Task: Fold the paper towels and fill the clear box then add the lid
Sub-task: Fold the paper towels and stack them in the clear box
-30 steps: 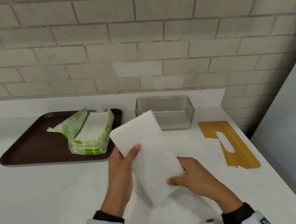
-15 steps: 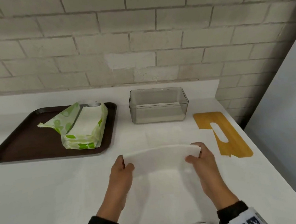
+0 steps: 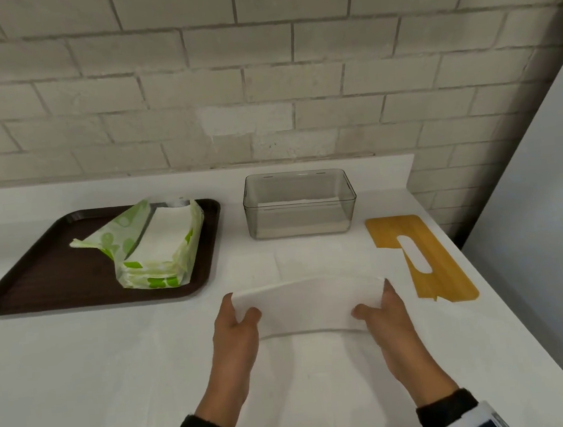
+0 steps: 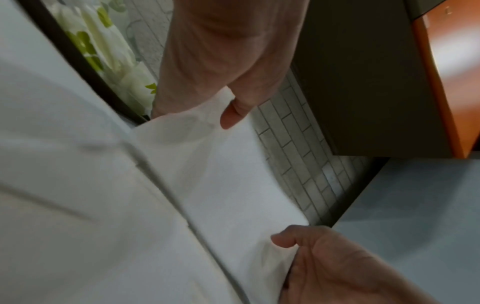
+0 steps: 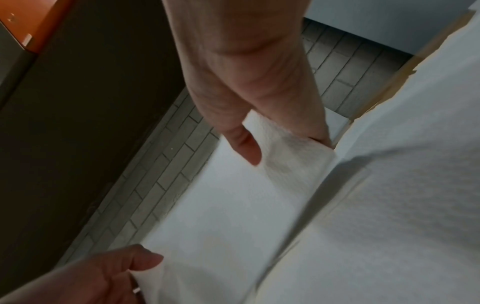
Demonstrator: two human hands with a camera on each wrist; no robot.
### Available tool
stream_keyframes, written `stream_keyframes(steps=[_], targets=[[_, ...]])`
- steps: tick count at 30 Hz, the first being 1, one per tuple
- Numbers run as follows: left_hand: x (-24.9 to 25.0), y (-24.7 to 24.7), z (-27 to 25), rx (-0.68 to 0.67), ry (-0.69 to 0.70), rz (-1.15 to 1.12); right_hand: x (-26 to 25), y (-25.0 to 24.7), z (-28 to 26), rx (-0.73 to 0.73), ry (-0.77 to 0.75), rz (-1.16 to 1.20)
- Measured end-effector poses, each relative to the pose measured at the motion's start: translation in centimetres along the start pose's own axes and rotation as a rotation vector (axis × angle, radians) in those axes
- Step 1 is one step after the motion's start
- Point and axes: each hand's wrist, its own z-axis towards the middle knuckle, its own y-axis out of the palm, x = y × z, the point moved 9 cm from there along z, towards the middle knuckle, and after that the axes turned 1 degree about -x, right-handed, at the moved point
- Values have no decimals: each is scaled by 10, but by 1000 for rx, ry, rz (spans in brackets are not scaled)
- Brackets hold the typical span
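Observation:
A white paper towel (image 3: 308,305) (image 4: 228,176) (image 5: 233,205) is stretched sideways just above the white counter. My left hand (image 3: 238,315) pinches its left end and my right hand (image 3: 376,304) pinches its right end, thumbs on top. The clear box (image 3: 300,204) stands behind it near the wall, with white towels lying low inside. The yellow lid (image 3: 421,256) with a slot lies flat to the right of the box. An opened green-and-white pack of towels (image 3: 154,248) sits on the brown tray (image 3: 56,279) at the left.
A brick wall runs behind the counter. The counter's right edge falls off just past the lid, beside a grey panel (image 3: 549,222). Another white sheet (image 3: 327,381) lies flat on the counter under the held towel.
The towel, held upright and slanted a second ago, has been turned sideways and lowered toward the counter, with one hand now at each end.

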Motion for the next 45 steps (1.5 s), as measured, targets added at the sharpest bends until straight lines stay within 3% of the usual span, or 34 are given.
stream_keyframes(steps=[5,10,12,14,16,18,21,23,28,32,38,43,45], targets=[[-1,-11,2,55,44,62,8,0,-1,-69,27,-207],[0,-17,8,-45,67,162,-15,-8,2,-82,-20,-290],[1,-19,9,-161,37,166,-43,-15,2,-60,-76,-200],[2,-11,6,-358,3,222,-78,-18,0,-63,-165,-69],[4,7,-5,-573,2,348,-113,-10,-6,-125,-275,-9],[15,27,-17,-673,61,388,-137,9,-14,-240,-348,25],[52,43,-24,-524,245,262,-151,33,-21,-358,-372,77],[68,43,-23,-384,312,113,-153,41,-21,-342,-387,96],[69,35,-17,-167,339,-118,-107,47,-17,-211,-299,111],[64,33,-16,-83,356,-76,-73,56,-22,-126,-302,-80],[74,41,-25,-99,410,-139,-83,48,-25,-12,-419,29],[41,53,-19,-151,237,-114,-43,54,-13,-40,-229,-36],[38,56,-21,-135,226,-111,-42,53,-14,-22,-242,-64]])
